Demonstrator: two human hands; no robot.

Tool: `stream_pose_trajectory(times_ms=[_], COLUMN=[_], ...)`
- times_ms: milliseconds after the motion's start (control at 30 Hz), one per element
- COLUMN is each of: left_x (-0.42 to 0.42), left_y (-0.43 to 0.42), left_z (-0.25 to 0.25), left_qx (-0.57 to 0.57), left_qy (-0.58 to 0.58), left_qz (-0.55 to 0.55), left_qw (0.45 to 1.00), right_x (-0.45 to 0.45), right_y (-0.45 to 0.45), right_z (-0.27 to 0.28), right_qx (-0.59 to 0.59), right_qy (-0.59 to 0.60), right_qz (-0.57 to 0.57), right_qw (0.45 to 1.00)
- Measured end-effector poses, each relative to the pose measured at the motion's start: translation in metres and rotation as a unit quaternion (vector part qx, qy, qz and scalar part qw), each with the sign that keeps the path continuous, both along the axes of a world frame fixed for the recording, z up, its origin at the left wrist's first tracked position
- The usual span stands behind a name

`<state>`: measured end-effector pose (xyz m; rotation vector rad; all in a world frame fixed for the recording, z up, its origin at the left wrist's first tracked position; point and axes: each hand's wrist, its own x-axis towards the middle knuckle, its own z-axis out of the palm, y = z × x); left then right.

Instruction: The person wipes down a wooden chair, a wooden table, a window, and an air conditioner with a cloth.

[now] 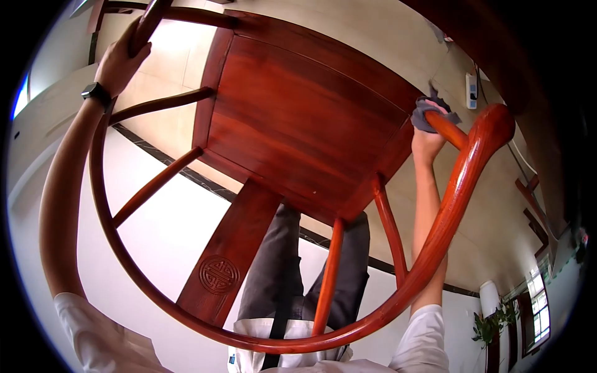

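Note:
A reddish-brown wooden armchair with a curved rail fills the middle of the head view. Its back panel bears a round carved emblem. My left hand, below a dark wristwatch, is wrapped round the end of the armrest at upper left. On the right side, my right hand presses a grey cloth round the post under the other armrest. The cloth and post hide most of its fingers.
A white power strip with a cable lies on the pale tiled floor at right. Dark wooden furniture stands at upper right. A green plant and a white vase are at lower right. My legs are behind the chair back.

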<state>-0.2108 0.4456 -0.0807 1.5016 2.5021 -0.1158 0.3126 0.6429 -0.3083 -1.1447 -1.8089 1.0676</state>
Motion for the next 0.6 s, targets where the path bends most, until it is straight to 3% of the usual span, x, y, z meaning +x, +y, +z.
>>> stream_pose_trajectory(times_ms=[33,133,167,200,267,367,400,467,500,600], left_x=[0.001,0.006,0.006,0.007,0.004,-0.003,0.001,0.028,0.034,0.038], left_y=[0.002,0.003,0.003,0.005,0.005,0.001,0.003,0.024,0.029,0.031], left_z=[0.002,0.001,0.000,0.001,0.001,-0.007,-0.008,0.000,0.005,0.003], left_qx=[0.001,0.000,0.008,0.010,-0.009,0.033,0.060,0.070,0.053,0.052], left_qy=[0.001,0.000,0.003,0.002,-0.015,-0.023,-0.026,-0.020,-0.073,-0.125], left_qz=[-0.002,-0.005,-0.009,-0.006,-0.003,-0.035,-0.061,-0.007,0.031,0.047], left_qw=[1.000,1.000,1.000,1.000,1.000,0.999,0.996,0.997,0.995,0.990], right_x=[-0.004,0.015,0.030,0.047,0.054,0.099,0.101,0.104,0.076,0.024], right_y=[-0.004,0.004,0.006,0.010,0.010,0.019,0.020,0.021,0.009,-0.010], right_z=[0.010,0.046,0.047,0.047,0.099,0.154,0.181,0.234,0.256,0.265], right_qx=[-0.061,-0.019,-0.017,-0.133,-0.299,-0.226,-0.180,-0.084,0.008,0.044], right_qy=[0.017,-0.156,-0.157,-0.088,-0.039,-0.073,-0.044,0.010,-0.020,-0.144], right_qz=[-0.020,0.104,0.104,0.052,-0.012,-0.177,-0.186,-0.194,-0.150,0.054], right_qw=[0.998,0.982,0.982,0.986,0.953,0.955,0.965,0.977,0.988,0.987])
